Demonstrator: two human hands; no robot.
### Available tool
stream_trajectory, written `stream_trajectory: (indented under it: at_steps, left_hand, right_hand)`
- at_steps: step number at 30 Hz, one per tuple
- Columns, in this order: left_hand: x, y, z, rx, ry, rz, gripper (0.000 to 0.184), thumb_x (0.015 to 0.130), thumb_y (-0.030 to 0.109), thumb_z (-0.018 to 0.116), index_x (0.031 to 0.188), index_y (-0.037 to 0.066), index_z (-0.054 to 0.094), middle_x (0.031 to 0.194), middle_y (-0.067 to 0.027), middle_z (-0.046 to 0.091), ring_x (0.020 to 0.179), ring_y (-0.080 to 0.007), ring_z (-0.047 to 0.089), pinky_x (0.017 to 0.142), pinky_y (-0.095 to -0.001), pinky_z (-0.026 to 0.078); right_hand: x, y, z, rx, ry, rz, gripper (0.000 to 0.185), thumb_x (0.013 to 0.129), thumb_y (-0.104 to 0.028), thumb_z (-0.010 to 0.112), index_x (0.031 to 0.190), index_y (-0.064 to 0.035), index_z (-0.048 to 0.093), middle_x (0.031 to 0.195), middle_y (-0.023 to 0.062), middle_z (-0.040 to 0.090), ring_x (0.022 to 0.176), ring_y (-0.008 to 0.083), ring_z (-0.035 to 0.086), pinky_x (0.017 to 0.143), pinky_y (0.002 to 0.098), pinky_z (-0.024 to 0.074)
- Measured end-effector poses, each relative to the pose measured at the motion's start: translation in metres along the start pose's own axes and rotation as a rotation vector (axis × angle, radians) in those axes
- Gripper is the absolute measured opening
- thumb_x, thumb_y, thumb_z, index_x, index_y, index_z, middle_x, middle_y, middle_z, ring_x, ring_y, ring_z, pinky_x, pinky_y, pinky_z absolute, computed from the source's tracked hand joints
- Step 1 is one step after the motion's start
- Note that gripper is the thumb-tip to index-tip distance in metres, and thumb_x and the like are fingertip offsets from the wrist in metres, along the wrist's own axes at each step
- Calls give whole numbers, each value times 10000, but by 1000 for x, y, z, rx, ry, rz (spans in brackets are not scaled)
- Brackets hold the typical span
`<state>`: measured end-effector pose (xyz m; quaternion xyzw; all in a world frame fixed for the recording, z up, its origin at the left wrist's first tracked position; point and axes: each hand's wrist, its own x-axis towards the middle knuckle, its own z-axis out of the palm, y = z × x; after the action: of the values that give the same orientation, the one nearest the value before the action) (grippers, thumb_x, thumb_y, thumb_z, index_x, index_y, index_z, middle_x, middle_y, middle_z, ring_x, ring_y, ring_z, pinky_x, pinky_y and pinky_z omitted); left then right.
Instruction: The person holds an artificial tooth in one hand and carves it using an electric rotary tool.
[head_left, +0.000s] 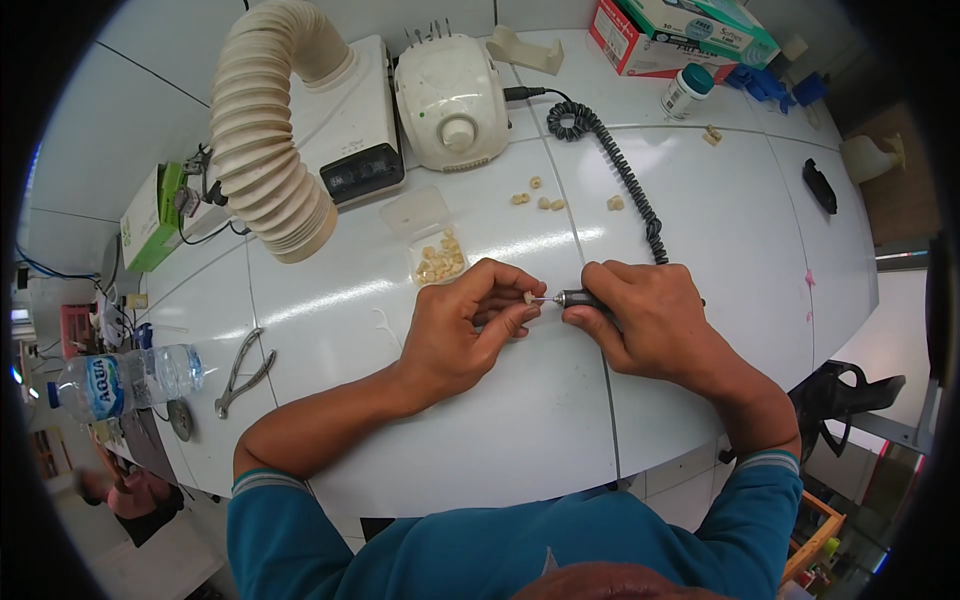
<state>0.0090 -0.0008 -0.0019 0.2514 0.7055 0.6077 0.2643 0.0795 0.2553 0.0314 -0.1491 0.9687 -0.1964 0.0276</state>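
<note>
From the head view, we pinched a small cream piece [529, 297] between the thumb and fingers of our left hand [447, 332], the gap narrow and closed on it, above the worktop [480, 440]. The fingers of our right hand [650, 312] wrapped a dark handpiece [580, 298], held level, and its thin metal tip pointed left and met the piece, or all but met it; we could not tell which. Just beyond our left fingers sat a clear container [416, 277] of similar cream pieces [440, 258], its lid [412, 208] open on the far side. Farther off, beyond the space between our two sets of fingers, several loose pieces [551, 204] lay in small groups. From past them a black coiled cord [625, 175] ran toward us and ended from sight at our right hand. Well beyond our left fingers stood a cream control box [452, 105] with a round knob, and left of it a ribbed hose [262, 150] curved down. Well to the left of our left fingers lay metal pliers [243, 375], and past those a water bottle [125, 380] on its side.
</note>
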Motion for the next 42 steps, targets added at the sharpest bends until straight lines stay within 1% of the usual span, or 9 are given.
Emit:
stream_trajectory:
  at_steps: [5, 8, 11, 17, 26, 29, 32, 35, 42]
  left_hand:
    - [0, -3, -4, 148, 1, 94, 195, 1075, -31, 724, 1268, -50, 718, 1190, -142, 813, 1085, -191, 820, 849, -291, 684]
    - [-1, 3, -3, 104, 15, 10, 190, 1063, -27, 745, 1249, -58, 726, 1127, -134, 811, 1018, -173, 820, 823, -279, 673]
    - [-1, 1, -1, 73, 32, -5, 208, 1046, -16, 773, 1243, -64, 729, 1114, -137, 814, 979, -160, 815, 824, -272, 673]
    - [0, -3, 0, 105, 53, 31, 236, 1021, 3, 813, 1231, -72, 736, 1100, -130, 808, 970, -138, 798, 853, -262, 675]
    - [2, -2, -2, 87, 21, -40, 237, 1028, 17, 810, 1232, -82, 740, 1077, -112, 800, 973, -126, 794, 867, -244, 668]
    - [3, 5, -3, 114, 7, -120, 230, 1036, 28, 803, 1228, -83, 740, 1059, -100, 794, 972, -123, 795, 865, -240, 661]
    - [2, -2, 0, 66, 48, -74, 231, 1025, 85, 835, 1202, -52, 775, 997, -94, 808, 885, -98, 756, 820, -253, 637]
    - [3, 0, -2, 62, 34, -97, 214, 1029, 83, 827, 1191, -47, 773, 978, -84, 797, 879, -96, 751, 811, -250, 632]
    - [3, -1, -2, 88, 36, -52, 212, 1028, 93, 827, 1190, -35, 774, 953, -79, 785, 867, -100, 751, 807, -256, 632]
  right_hand:
    - [0, 0, 1, 5, -9, 10, 395, 1082, -438, 722, 978, -63, 658, 784, 105, 713, 611, 340, 711, 543, 469, 529]
    - [1, -1, 1, 1, -5, 12, 402, 1085, -442, 718, 970, -62, 656, 780, 106, 712, 608, 338, 710, 543, 467, 529]
    - [1, -1, 1, -9, -7, 16, 408, 1089, -448, 712, 967, -61, 661, 776, 107, 712, 605, 334, 710, 542, 463, 527]
    - [1, -2, 2, -22, -14, 15, 407, 1097, -452, 700, 962, -69, 680, 775, 108, 720, 605, 325, 714, 541, 455, 526]
    - [2, -6, 1, -42, -22, 40, 401, 1088, -447, 713, 958, -69, 685, 777, 103, 726, 609, 327, 715, 542, 460, 527]
    - [3, -6, 3, -44, 2, 50, 399, 1087, -445, 715, 953, -70, 684, 772, 102, 722, 609, 327, 712, 541, 460, 524]
    - [2, -6, 3, -52, -11, 46, 395, 1084, -442, 718, 948, -73, 681, 766, 101, 717, 608, 326, 708, 537, 457, 519]
    - [4, -5, 1, -51, -27, 41, 392, 1082, -439, 722, 944, -75, 675, 758, 96, 708, 604, 326, 703, 532, 455, 512]
    - [4, -6, 1, -54, -9, 34, 369, 1070, -420, 740, 942, -81, 669, 745, 85, 689, 604, 321, 698, 521, 455, 496]
